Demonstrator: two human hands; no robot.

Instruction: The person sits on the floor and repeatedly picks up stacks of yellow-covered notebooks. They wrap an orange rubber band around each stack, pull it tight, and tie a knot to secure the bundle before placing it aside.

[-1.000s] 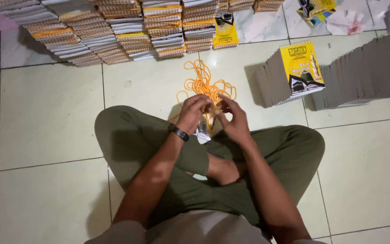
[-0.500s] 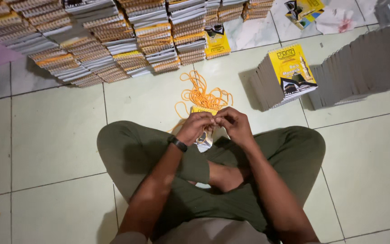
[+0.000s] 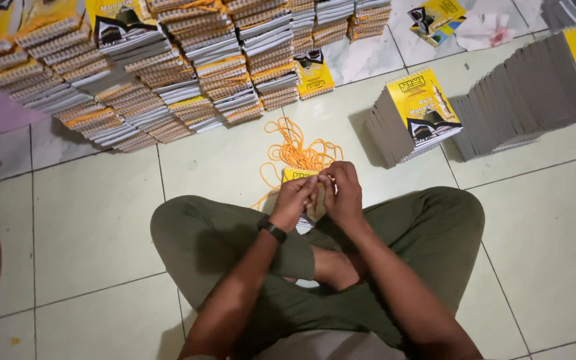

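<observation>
— While you sit cross-legged on the tile floor (image 3: 95, 220), what do your hands hold?

— Your left hand (image 3: 295, 200) and right hand (image 3: 343, 193) are pressed close together, fingers pinched on a small yellow booklet (image 3: 299, 175) just above your legs.

— Where is the string?

— An orange string pile (image 3: 298, 150) lies on the floor, touching the booklet's far edge.

— What else is near?

— Rows of booklet stacks (image 3: 168, 80) sit farther off, and a grey stack (image 3: 408, 120) sits to your right.

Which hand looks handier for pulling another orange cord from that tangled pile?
Probably the left hand: it sits nearer the tangled orange cord pile than the right hand; both hands grip the small yellow booklet.
</observation>
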